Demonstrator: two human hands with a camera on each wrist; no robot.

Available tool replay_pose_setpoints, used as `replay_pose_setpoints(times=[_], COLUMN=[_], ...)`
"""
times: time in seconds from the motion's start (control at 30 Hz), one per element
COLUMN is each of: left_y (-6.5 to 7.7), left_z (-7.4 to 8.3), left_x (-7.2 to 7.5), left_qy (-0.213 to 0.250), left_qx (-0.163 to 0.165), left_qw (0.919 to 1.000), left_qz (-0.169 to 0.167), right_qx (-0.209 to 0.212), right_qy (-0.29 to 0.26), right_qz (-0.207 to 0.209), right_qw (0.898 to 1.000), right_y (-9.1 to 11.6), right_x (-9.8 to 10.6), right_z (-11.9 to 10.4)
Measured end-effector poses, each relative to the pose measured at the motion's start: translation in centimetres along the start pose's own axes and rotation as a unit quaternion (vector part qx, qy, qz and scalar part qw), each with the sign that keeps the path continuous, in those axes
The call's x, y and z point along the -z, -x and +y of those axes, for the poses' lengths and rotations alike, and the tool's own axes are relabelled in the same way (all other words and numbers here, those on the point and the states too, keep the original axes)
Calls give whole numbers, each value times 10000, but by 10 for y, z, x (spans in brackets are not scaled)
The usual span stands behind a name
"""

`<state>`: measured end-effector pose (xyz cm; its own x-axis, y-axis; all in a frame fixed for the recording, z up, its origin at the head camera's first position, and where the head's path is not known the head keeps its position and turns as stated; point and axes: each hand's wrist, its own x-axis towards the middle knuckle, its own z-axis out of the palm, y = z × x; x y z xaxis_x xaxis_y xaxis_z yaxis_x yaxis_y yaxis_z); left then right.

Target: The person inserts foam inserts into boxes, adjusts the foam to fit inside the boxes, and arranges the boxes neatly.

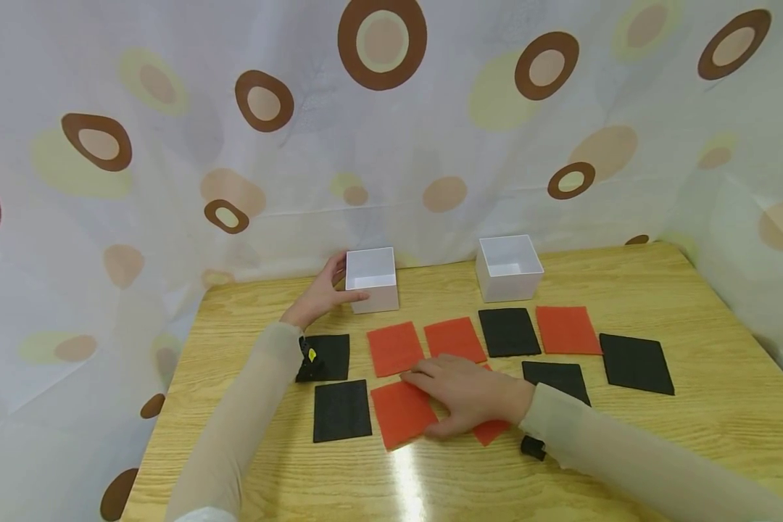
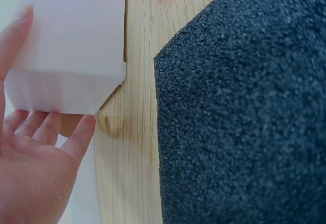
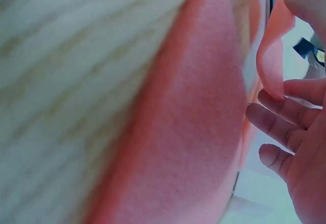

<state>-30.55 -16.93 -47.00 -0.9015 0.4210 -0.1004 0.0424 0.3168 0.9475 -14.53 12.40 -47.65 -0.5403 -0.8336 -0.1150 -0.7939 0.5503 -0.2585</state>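
Note:
At the back left of the table, my left hand [image 1: 320, 299] holds a white open-topped box [image 1: 375, 299]. Its thumb lies across the front, and the other fingers [image 2: 48, 127] rest along the box's left side. In the middle of the table, my right hand [image 1: 467, 392] pinches a red foam square [image 1: 396, 419] by its right part. The right wrist view shows that square [image 3: 272, 63] bending between thumb and fingers. Partly hidden beneath my right hand is another red square [image 1: 491, 433]. A black foam square [image 2: 244, 112] fills much of the left wrist view.
A second white box [image 1: 512, 287] stands at the back right. More red squares [image 1: 394, 349] and several black squares [image 1: 342, 411] lie flat in loose rows on the wooden table [image 1: 692, 449]. Behind the table hangs a patterned curtain [image 1: 391, 145].

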Motion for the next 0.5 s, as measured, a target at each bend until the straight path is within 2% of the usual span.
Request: replay_pose_setpoints(times=[0.13, 0.5], left_y=[-1, -1], left_z=[-1, -2], left_x=[0, -1], left_qy=[-17, -91], left_qx=[0, 3], left_qw=[10000, 9999], left_qz=[24, 58], right_qx=[-70, -437], right_qy=[27, 212], right_qz=[148, 640], right_qw=[9999, 9968], right_y=[3, 4], right_x=[11, 59], right_z=[4, 28])
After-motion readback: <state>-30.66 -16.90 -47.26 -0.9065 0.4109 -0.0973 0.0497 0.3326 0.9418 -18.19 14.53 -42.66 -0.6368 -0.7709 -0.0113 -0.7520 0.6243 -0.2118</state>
